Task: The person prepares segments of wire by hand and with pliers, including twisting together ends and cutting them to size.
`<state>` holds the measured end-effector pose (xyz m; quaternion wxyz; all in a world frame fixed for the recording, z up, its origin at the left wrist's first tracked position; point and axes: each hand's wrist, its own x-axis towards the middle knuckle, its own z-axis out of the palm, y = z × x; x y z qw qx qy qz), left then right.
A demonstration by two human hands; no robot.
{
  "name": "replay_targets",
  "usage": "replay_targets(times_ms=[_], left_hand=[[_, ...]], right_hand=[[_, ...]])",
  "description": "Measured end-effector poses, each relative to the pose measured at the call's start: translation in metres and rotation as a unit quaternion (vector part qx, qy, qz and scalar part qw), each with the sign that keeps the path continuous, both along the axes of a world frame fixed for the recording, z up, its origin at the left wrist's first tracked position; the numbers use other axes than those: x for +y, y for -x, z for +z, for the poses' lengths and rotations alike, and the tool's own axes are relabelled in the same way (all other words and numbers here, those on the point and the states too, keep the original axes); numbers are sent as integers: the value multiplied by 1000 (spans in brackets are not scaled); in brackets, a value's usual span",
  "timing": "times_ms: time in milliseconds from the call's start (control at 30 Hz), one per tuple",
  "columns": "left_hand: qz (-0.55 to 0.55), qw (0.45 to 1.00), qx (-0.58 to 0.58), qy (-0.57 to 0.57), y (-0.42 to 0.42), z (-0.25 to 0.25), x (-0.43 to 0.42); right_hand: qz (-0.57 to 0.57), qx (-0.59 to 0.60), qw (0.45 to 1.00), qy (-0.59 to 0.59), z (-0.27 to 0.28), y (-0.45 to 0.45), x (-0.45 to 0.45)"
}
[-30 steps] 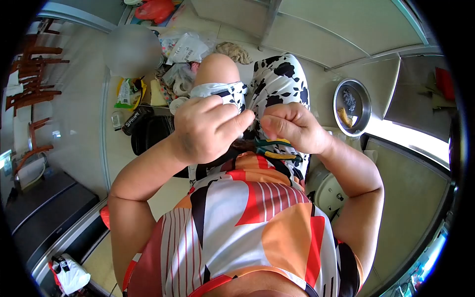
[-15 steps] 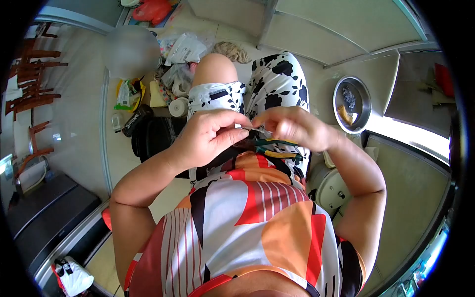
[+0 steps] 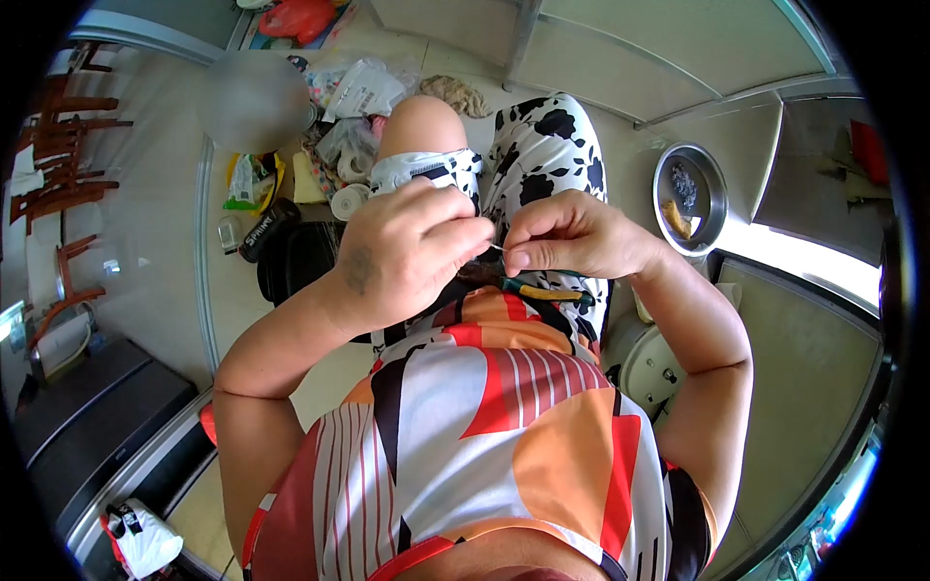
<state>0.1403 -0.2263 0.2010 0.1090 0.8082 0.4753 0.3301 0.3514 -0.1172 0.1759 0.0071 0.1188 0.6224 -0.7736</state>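
A thin, pale, wire-like piece [image 3: 497,247] spans the small gap between my two hands above my lap. My left hand [image 3: 407,250] is closed, its back turned up, with the fingertips at the left end of that piece. My right hand [image 3: 579,232] pinches the other end between thumb and forefinger. Just below my hands, a tool with yellow and green handles [image 3: 547,292] lies across my lap; its head is hidden. The kind of the thin piece is too small to make out.
A steel bowl [image 3: 715,232] to the right holds small shiny bits and a tan piece. Behind my right forearm stands a round metal pot [image 3: 647,368]. Plastic bags [image 3: 368,89], a white roll [image 3: 349,201] and a dark bottle [image 3: 269,232] lie on the left.
My left hand has rolled over so its back faces up. The right hand's fingers have come into a steadier pinch, and the thin piece now shows more plainly.
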Motion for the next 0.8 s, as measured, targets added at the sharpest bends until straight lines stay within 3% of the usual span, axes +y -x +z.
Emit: replay_targets(times_ms=[67,133,200,267,300,333,400,500,533,600,633,667,700,733,767,800], left_hand=[[-10,1000,-5,26,-2,0,-2],[-34,995,-16,91,0,1,-3],[-29,982,-69,172,-2,0,-4],[-25,968,-118,220,1,-10,-4],[-25,947,-167,273,0,-8,-3],[-35,918,-240,313,-1,-13,-3],[-52,839,-380,386,-3,-23,-3],[-39,571,-505,647,5,-10,0],[-41,527,-551,645,3,-12,-1],[-50,442,-632,634,1,-23,-1],[-2,511,-596,620,1,-27,2],[-2,702,-495,512,2,-29,3],[2,850,-368,378,1,-30,2],[6,949,-218,226,0,-29,1],[9,985,-117,128,0,-24,1],[-1,994,-55,98,0,-16,2]], right_hand=[[-3,-6,999,-46,8,0,-1],[-8,64,962,-264,12,2,-2],[-21,104,878,-467,18,2,-8],[-38,114,752,-648,27,2,-17],[-63,154,676,-718,21,3,-19],[-70,166,644,-744,21,3,-19],[-83,191,577,-790,20,0,-20],[-111,255,502,-819,14,-4,-8],[-124,279,479,-823,12,-4,-2],[-135,261,491,-820,0,-3,6],[-143,214,596,-761,-2,-3,4],[-145,164,693,-687,-3,-1,4],[-129,110,810,-562,-3,0,3],[-126,61,902,-408,-3,-1,3],[-120,10,963,-241,0,-3,3],[-110,-40,991,-69,6,-4,7]])
